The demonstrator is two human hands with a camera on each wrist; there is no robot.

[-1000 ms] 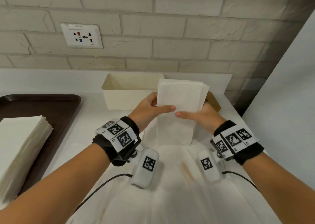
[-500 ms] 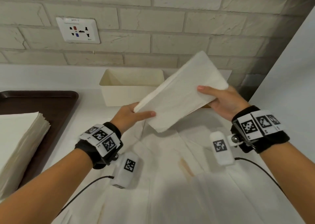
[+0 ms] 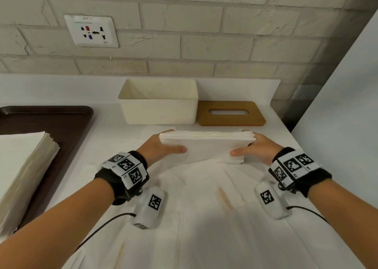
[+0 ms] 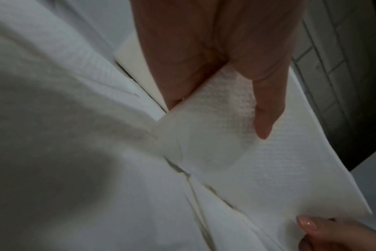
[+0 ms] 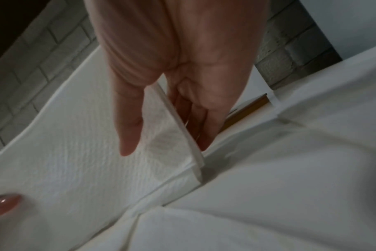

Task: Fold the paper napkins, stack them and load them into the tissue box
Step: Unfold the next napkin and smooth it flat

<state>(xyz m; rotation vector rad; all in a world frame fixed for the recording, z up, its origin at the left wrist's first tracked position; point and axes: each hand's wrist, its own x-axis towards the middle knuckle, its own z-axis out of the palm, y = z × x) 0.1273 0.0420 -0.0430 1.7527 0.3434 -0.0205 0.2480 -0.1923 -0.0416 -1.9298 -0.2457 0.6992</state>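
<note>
The stack of folded white paper napkins (image 3: 206,146) is being pinched endwise by left hand (image 3: 161,149) and right hand (image 3: 255,151) — its long axis is being kept parallel to the open cream tissue box (image 3: 158,103) lying just beyond.

A wall of pale painted bricks (image 3: 204,33) is seen at the back, and a white socket plate (image 3: 91,31) with red and blue marks is fixed on it at the left. Below, a white counter (image 3: 102,133) is placed against the wall. A plain white panel (image 3: 343,105) is seen at the right side. The light is soft and even.
</note>
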